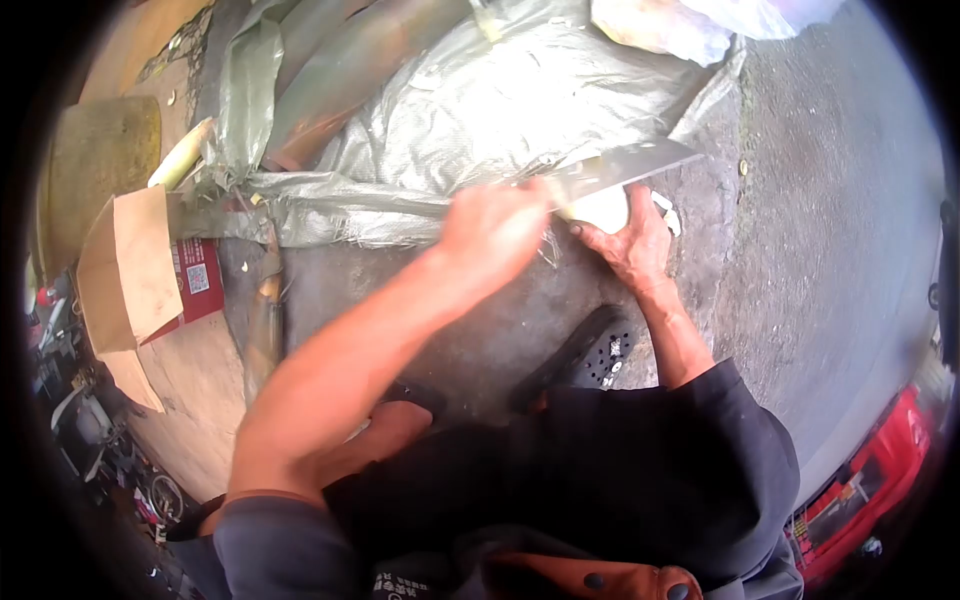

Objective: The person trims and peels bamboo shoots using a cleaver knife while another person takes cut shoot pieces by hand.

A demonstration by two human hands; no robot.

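My left hand (490, 228), somewhat blurred, is closed around the handle end of a knife with a broad metal blade (635, 165). The blade points right and lies over a white chunk (603, 209), which looks like a piece of peeled bamboo shoot. My right hand (640, 243) grips that chunk from the near right side, thumb to its left and fingers partly hidden behind it. Whether the edge touches the chunk I cannot tell. Just beyond both hands spreads a pale woven sack (390, 200).
An open cardboard box (140, 265) stands left, near a pale tapered shoot (182, 155) and a brown husked one (265, 310). A yellowish container (100, 170) is behind the box. My black clog (590, 350) is below my hands. Something red (875, 475) lies far right.
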